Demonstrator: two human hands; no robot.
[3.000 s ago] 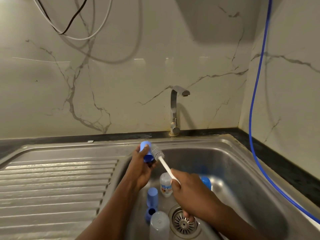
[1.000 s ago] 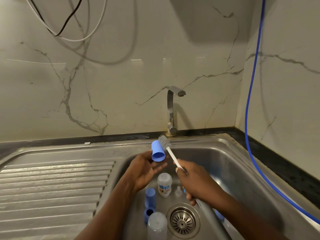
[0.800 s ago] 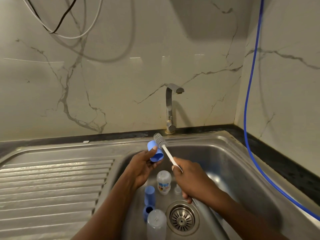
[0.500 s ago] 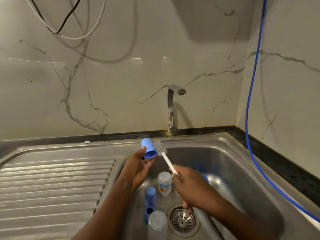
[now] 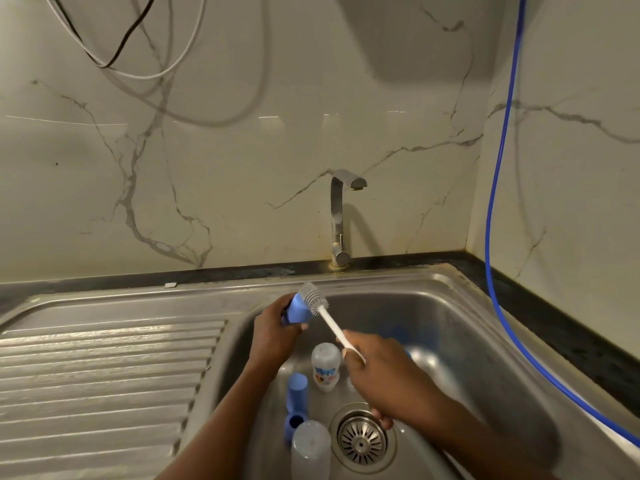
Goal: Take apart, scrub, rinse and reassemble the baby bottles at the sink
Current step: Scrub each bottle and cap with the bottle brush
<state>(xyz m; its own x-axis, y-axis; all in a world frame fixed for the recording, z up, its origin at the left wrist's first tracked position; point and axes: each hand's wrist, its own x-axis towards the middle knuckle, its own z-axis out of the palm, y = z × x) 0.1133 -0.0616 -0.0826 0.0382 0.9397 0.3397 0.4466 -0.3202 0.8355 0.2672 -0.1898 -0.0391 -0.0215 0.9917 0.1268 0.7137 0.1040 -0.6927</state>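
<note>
My left hand (image 5: 275, 336) grips a blue bottle cap (image 5: 298, 309) above the back left of the sink basin (image 5: 485, 358). My right hand (image 5: 386, 375) holds the white handle of a bottle brush (image 5: 332, 322), whose grey bristle head touches the cap's right side. Down in the basin a clear bottle with a printed label (image 5: 325, 367) lies between my hands. A second blue cap (image 5: 297, 391), a blue ring (image 5: 294, 424) and another clear bottle (image 5: 310, 450) lie in front of it. Something blue shows behind my right hand.
The drain strainer (image 5: 362, 441) sits at the basin's front. A steel tap (image 5: 341, 216) stands at the back rim, with no water running. The ribbed drainboard (image 5: 104, 375) lies to the left. A blue hose (image 5: 498, 202) hangs down the right wall.
My left hand has kept turning the blue cap while the brush head worked against it. The cap's closed end now faces the brush. The parts in the basin have stayed put.
</note>
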